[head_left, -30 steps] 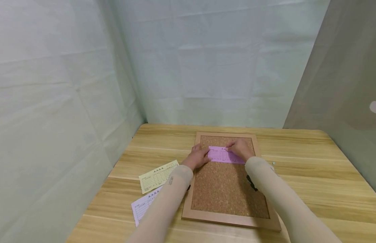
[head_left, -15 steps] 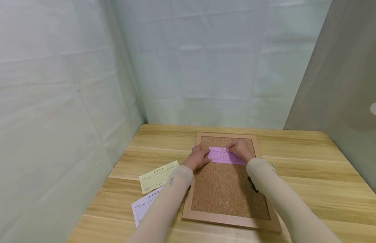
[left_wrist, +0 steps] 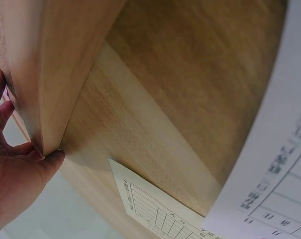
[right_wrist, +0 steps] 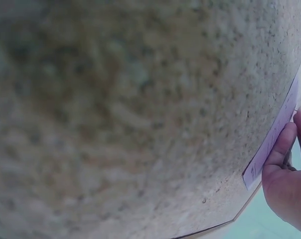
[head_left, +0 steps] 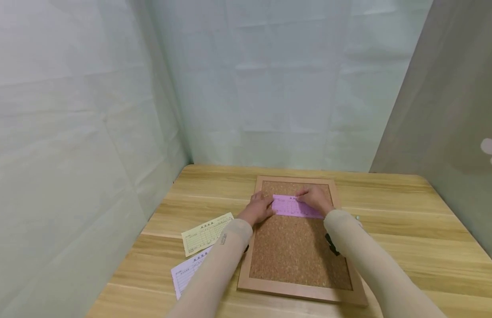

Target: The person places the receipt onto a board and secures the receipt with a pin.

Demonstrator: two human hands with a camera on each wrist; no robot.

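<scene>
A pink printed slip (head_left: 284, 205) lies across the upper part of a wood-framed corkboard (head_left: 297, 249). At the slip's left end, my left hand (head_left: 257, 209) rests over the frame with its thumb and a finger on the paper. The left wrist view shows other fingers (left_wrist: 53, 162) of that hand against the frame's outer side. My right hand (head_left: 315, 198) covers the slip's right part, thumb and index fingertip together near its top edge. In the right wrist view a thin pin (right_wrist: 296, 110) shows at these fingertips; its head is hidden.
Left of the board, a yellow slip (head_left: 206, 234) and a white slip (head_left: 186, 274), partly under the left sleeve, lie on the wooden table (head_left: 413, 229). A tiny pale-green object (head_left: 357, 217) sits right of the board. Pale curtains (head_left: 285, 88) enclose the table.
The head view has tilted slightly, so everything sits a little lower. Both hands keep their places on the slip and the board.
</scene>
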